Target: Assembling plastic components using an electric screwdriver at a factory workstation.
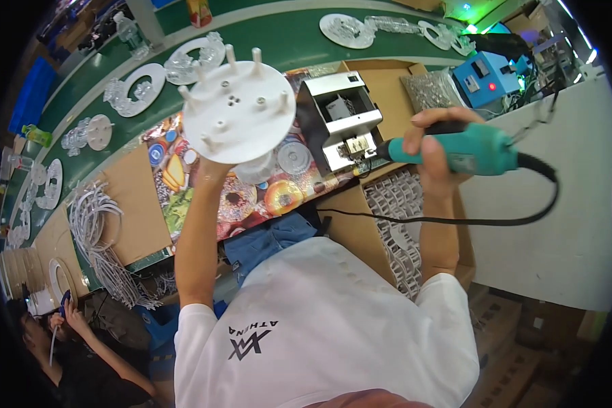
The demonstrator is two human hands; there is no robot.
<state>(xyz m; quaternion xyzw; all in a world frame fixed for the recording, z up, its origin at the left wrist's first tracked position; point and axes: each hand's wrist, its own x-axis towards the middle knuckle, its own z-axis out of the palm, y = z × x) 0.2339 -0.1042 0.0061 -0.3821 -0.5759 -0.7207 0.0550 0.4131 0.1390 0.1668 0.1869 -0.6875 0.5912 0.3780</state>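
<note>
My left hand [215, 171] holds up a white round disc [241, 129] with several upright pegs along its rim and small holes near its middle. The disc hides the fingers beneath it. A teal electric screwdriver [474, 149] is gripped in my right hand [436, 153], with its black cable looping down to the right. Its tip points left, at the front of a black and silver screw feeder [346, 112]; whether it touches a screw is too small to tell. Below the disc, a translucent round part [255, 168] rests on the colourful printed mat [241, 197].
A cardboard box of white parts [397, 217] is in front of the feeder. Behind stand a bag of small parts [433, 92] and a blue device [486, 78]. White cables [98, 224] hang at left. The green conveyor [272, 30] carries white rings [346, 30]. Another person [81, 353] works lower left.
</note>
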